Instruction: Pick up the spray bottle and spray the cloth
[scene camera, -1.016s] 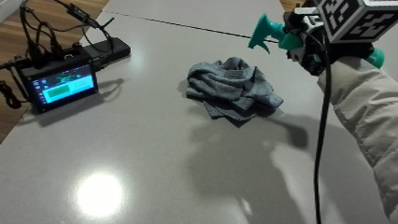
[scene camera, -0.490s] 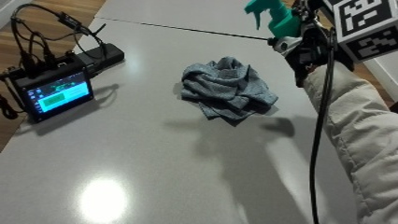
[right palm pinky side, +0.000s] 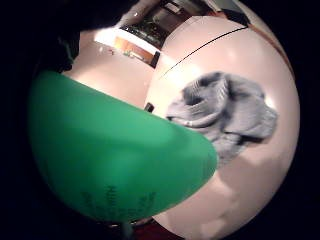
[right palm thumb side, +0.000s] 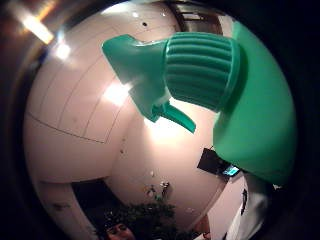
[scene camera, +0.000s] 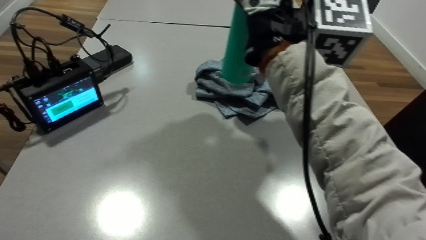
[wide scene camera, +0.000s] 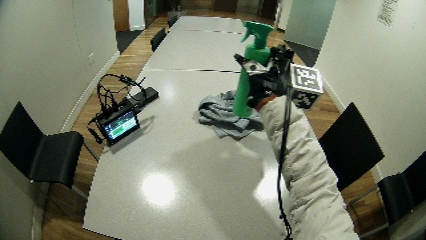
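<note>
The green spray bottle (wide scene camera: 248, 75) is up off the table, upright, gripped round its body by the gloved right hand (scene camera: 276, 30). Its nozzle points toward the far end of the table rather than down, so the bottle looks lifted but not yet aimed. The palm view on the thumb side shows the ribbed collar and the trigger (right palm thumb side: 175, 116) hanging free with no finger on it, which fits a carrying hold rather than a spraying one; I would judge the hand must shift up the neck, or tip the bottle, before any spray can come.

Below and just behind the bottle lies the grey cloth (scene camera: 236, 92), crumpled in a heap on the grey table (scene camera: 166, 165). Holding the bottle above it keeps the target close.

Well apart, toward the table's left edge, a small screen device (scene camera: 63, 100) stands with black cables (scene camera: 46, 37) looping from it, out of the likely spray path.
</note>
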